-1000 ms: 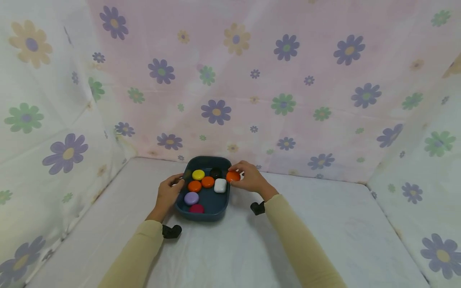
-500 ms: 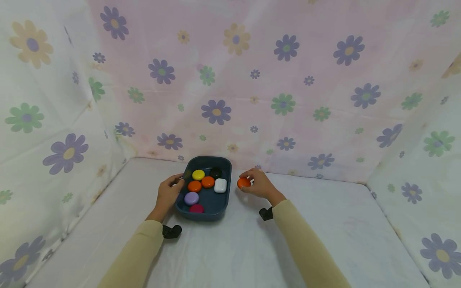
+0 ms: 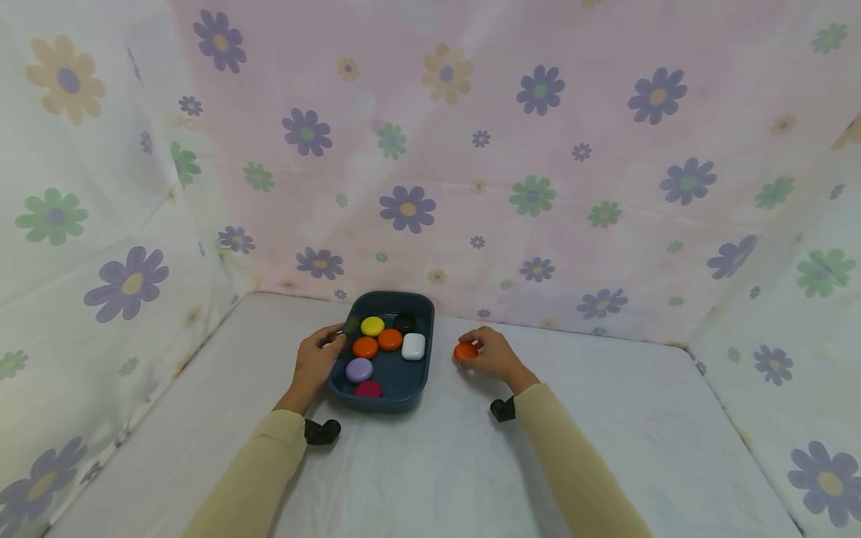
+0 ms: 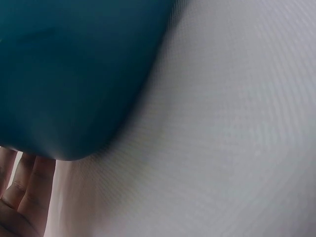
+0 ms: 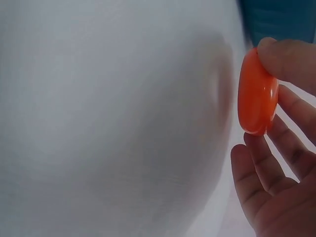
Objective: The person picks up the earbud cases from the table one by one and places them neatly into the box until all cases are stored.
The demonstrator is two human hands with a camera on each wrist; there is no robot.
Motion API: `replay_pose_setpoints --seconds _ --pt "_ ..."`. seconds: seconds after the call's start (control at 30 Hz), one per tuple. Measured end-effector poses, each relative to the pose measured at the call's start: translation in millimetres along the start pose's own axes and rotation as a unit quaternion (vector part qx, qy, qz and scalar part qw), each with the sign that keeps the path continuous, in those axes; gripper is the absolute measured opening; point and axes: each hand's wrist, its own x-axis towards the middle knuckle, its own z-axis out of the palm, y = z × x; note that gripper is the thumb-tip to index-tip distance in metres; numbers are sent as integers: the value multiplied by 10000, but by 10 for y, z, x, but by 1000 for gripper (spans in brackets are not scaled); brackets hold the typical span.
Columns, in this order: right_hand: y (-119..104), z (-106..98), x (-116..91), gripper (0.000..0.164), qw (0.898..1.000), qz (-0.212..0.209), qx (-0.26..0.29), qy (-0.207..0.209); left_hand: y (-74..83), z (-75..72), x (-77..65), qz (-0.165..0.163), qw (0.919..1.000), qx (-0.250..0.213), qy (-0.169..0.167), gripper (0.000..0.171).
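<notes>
My right hand (image 3: 494,354) pinches a glossy orange pebble (image 5: 256,96) between thumb and fingertips, just over the white cloth. In the right wrist view the pebble is held on edge, with a faint shadow on the cloth beside it. Left of that hand stands a dark blue plastic bin (image 3: 397,403). My left hand (image 3: 315,366) holds the bin at its left side, and its fingers (image 4: 39,190) show at the bin's wall in the left wrist view. Inside lie a yellow pebble (image 3: 373,326), two orange ones, a lilac pebble (image 3: 359,370), a crimson pebble (image 3: 368,389), a black one (image 3: 405,322) and a white one (image 3: 413,346).
A white cloth (image 3: 605,433) covers the table. Flower-printed fabric walls (image 3: 471,164) rise behind it and on both sides, with the bin close to the back wall. Black wrist mounts (image 3: 323,432) sit at both sleeves.
The right hand has carried the orange pebble from the bin's right rim out to the right and down toward the cloth. The left hand and the bin stay in place.
</notes>
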Motion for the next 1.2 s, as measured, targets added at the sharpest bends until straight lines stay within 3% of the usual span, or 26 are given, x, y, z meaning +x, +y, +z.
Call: replay_pose_setpoints --seconds 0.23,0.67,0.83,0.97,1.2 --pt "68 54 -14 35 9997 206 101 -31 -19 6 -7 2 10000 -35 -35 39" --pt "52 55 -58 40 9999 69 136 44 -11 19 -2 -8 10000 77 -13 38" --pt "-32 19 -49 45 9987 -235 434 140 -19 9 11 -22 10000 97 -7 38" --pt "-157 -5 -19 44 9952 -716 664 93 -35 2 21 56 10000 76 22 38" --pt "-388 28 22 44 9892 -1332 610 -26 -49 -4 20 172 9998 39 17 39"
